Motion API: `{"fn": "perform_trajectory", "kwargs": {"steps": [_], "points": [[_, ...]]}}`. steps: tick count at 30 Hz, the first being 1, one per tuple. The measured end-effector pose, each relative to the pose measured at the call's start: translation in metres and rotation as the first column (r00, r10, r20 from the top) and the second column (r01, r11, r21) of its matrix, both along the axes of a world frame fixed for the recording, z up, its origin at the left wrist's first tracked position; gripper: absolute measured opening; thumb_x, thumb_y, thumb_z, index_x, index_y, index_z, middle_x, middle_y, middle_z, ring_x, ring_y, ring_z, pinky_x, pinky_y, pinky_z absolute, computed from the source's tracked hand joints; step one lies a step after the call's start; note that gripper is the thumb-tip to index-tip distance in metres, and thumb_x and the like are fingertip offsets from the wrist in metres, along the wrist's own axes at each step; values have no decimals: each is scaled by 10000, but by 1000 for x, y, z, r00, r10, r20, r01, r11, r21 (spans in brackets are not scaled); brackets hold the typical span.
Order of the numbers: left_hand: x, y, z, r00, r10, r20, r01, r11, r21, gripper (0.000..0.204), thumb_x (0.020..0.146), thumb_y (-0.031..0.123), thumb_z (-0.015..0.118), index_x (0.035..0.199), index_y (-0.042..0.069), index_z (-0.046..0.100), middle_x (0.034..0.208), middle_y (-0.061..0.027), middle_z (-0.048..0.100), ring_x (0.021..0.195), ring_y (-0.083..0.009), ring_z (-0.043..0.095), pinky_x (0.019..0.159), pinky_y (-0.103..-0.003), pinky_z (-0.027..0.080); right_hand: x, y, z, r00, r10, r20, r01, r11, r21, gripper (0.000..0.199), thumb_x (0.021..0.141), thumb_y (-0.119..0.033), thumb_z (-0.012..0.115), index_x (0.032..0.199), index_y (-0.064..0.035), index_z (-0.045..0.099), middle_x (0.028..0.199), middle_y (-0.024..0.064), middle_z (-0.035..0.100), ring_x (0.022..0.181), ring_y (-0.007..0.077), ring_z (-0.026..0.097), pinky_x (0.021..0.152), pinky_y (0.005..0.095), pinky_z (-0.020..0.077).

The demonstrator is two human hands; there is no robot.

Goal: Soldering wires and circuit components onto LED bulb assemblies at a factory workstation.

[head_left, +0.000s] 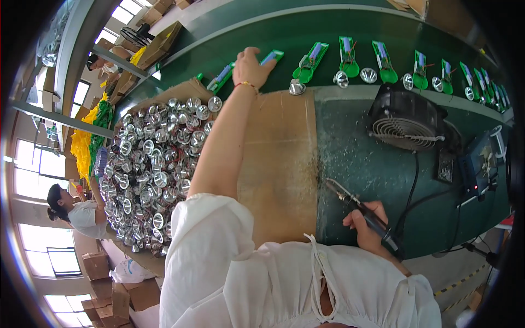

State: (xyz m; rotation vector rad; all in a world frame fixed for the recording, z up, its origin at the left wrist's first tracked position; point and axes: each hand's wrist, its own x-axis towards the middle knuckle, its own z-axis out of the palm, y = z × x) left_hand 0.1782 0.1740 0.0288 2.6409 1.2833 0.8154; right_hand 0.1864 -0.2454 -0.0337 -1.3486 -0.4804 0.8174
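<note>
My left hand (252,68) stretches out to the green belt at the back. Its thumb stands apart from the bent fingers, and it appears to hold nothing. Close beside the thumb lies a green flashlight housing (272,57); another green housing (221,77) lies left of the hand. My right hand (367,223) is closed round the dark handle of a soldering iron (377,225), its metal tip pointing up and left over the table. A silver reflector cup (297,87) sits at the belt's edge by a green housing with a blue part inside (310,63).
A large heap of silver reflector cups (156,158) fills the left side beside brown cardboard (279,164). A black fan (407,123) and a blue soldering station (474,172) stand at right. More green housings (385,63) line the belt. A person (82,213) works at far left.
</note>
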Motion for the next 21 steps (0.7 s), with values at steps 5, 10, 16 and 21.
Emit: {"fn": "perform_trajectory", "kwargs": {"steps": [5, 10, 16, 21], "points": [[-35, 48, -15, 881, -109, -460, -27, 960, -279, 477, 593, 333, 709, 977, 71, 605, 958, -159, 627, 904, -296, 599, 809, -361, 472, 0, 0, 2, 999, 20, -33, -20, 1000, 3, 154, 844, -67, 570, 907, 1, 447, 712, 105, 628, 628, 114, 597, 549, 231, 470], [-66, -55, 7, 936, -96, -340, 31, 981, -191, 355, 643, 318, 670, 911, 90, 626, 860, -122, 644, 832, -289, 615, 748, -382, 491, 1, -3, 0, 999, 32, 19, -32, 999, 3, 158, 852, -73, 563, 910, 2, 437, 704, 106, 623, 613, 120, 597, 542, 234, 471], [-146, -213, -6, 983, -154, -97, 122, 954, -274, 513, 630, 395, 747, 958, 82, 509, 870, -108, 563, 768, -300, 598, 638, -396, 483, 5, 3, 0, 998, 14, 64, -14, 1000, 2, 170, 861, -87, 547, 923, 9, 420, 690, 117, 614, 587, 132, 588, 522, 235, 460], [-201, -195, -12, 986, 85, 141, -37, 949, -314, 389, 669, 307, 751, 912, 47, 594, 864, -113, 594, 766, -264, 598, 635, -352, 484, -1, 10, -5, 984, -15, 176, 15, 1000, 2, 185, 864, -138, 538, 903, 4, 425, 641, 114, 592, 524, 135, 554, 477, 225, 428]]}}
